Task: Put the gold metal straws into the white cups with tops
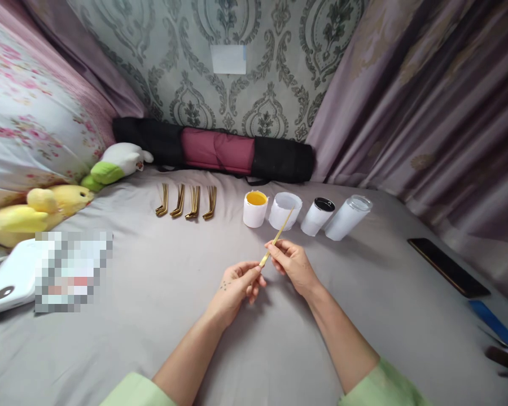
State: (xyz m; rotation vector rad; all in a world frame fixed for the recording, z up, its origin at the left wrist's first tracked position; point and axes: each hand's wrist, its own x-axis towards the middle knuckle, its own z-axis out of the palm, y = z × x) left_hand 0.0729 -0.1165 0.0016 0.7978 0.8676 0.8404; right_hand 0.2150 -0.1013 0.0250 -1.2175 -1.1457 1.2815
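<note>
A thin, gold-coloured straw-like stick point(284, 225) slants up and away between my two hands, just in front of the cups. My left hand point(237, 286) pinches its lower end between thumb and fingers. Higher up, my right hand point(295, 266) grips the same stick with thumb and fingertips. Its far tip overlaps the white-wrapped wide cup point(279, 219) in the view; whether they touch I cannot tell. Several bundles of bent gold straw-like sticks point(194, 203) lie in a row to the left.
Beside the wide cup stand a white-wrapped cup with yellow inside point(254, 216), one with a black rim point(312, 220) and a taller clear-rimmed one point(345, 222). A phone point(449, 267) lies right. Plush toys point(46, 211) and a white device point(14, 276) are left; a rolled bag point(215, 149) lies behind.
</note>
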